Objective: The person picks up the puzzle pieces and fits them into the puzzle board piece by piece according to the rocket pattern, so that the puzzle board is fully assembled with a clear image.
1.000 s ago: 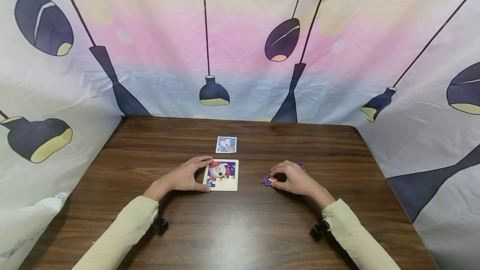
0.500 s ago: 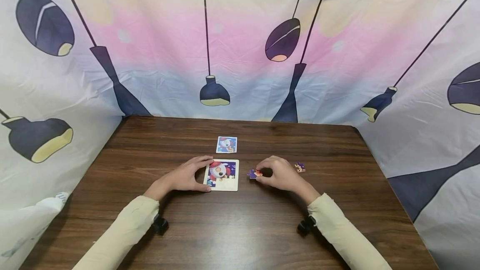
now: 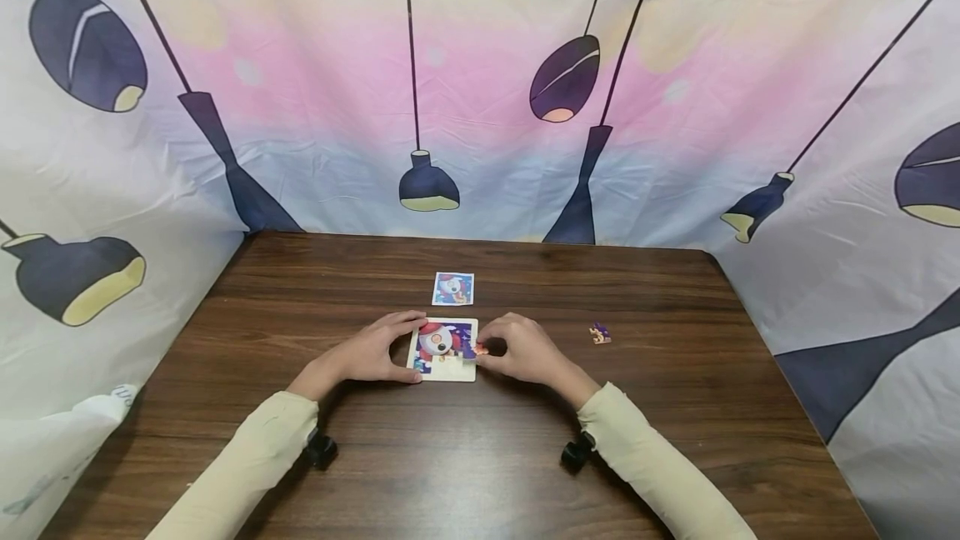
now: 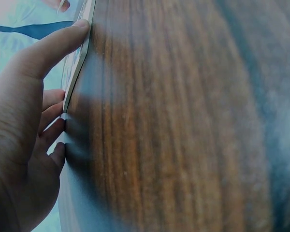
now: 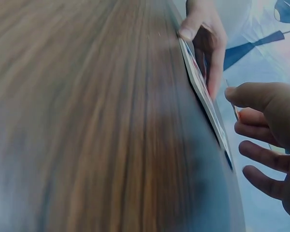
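A jigsaw board (image 3: 453, 371) with a pale frame and a partly assembled cartoon picture lies flat in the head view. My left hand (image 3: 367, 352) holds its left side, thumb at the near corner and fingers at the far one. The left wrist view catches the board's thin edge (image 4: 78, 72) beside my thumb. Between thumb and fingers, my right hand (image 3: 527, 350) pinches a purple and orange puzzle piece (image 3: 471, 351) over the board's right part. In the right wrist view this puzzle piece (image 5: 233, 110) appears edge-on, apart from the board (image 5: 203, 92).
Behind the board lies a small picture card (image 3: 453, 289) with a similar cartoon. One loose puzzle piece (image 3: 600, 333) sits to the right on the brown wooden table (image 3: 450, 457). A patterned cloth (image 3: 322, 107) hangs along the table's back and sides.
My right hand has carried the puzzle piece leftward from the right side of the table to the board, leaving the other loose piece uncovered. The left hand has kept its place.
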`<state>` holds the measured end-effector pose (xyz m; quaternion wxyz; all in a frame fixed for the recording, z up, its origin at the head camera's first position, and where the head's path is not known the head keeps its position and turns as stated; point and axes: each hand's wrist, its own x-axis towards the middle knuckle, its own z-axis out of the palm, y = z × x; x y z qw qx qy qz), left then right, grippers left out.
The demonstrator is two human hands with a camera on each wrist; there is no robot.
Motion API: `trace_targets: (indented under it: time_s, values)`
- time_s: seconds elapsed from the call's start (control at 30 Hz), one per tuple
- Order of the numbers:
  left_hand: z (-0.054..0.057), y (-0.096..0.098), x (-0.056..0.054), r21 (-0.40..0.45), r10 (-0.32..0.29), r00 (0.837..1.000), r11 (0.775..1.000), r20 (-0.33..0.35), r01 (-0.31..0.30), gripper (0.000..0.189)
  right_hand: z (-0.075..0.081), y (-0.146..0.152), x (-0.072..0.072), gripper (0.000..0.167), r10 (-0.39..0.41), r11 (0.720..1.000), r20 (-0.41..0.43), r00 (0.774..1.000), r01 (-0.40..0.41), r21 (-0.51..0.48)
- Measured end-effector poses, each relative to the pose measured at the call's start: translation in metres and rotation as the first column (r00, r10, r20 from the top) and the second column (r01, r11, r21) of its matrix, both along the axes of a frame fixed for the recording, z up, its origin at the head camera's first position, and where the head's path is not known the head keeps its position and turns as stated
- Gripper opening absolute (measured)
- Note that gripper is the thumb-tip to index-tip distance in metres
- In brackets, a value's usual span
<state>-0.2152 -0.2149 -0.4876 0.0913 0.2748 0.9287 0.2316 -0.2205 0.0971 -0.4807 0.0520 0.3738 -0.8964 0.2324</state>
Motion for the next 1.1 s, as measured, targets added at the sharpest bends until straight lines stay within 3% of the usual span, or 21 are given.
trace_targets:
  time_s: [0.57,1.1]
  values:
    - [0.002,0.0,0.001,0.009,-0.001,1.0,1.0,0.007,0.001,0.101,0.0,-0.041,0.006,0.021,0.027,0.998,0.022,0.999,-0.029,0.059]
    - [0.0,0.0,0.001,0.024,-0.005,1.0,1.0,0.011,0.005,0.101,0.0,-0.052,0.007,0.025,0.034,0.989,0.003,0.999,-0.034,0.146]
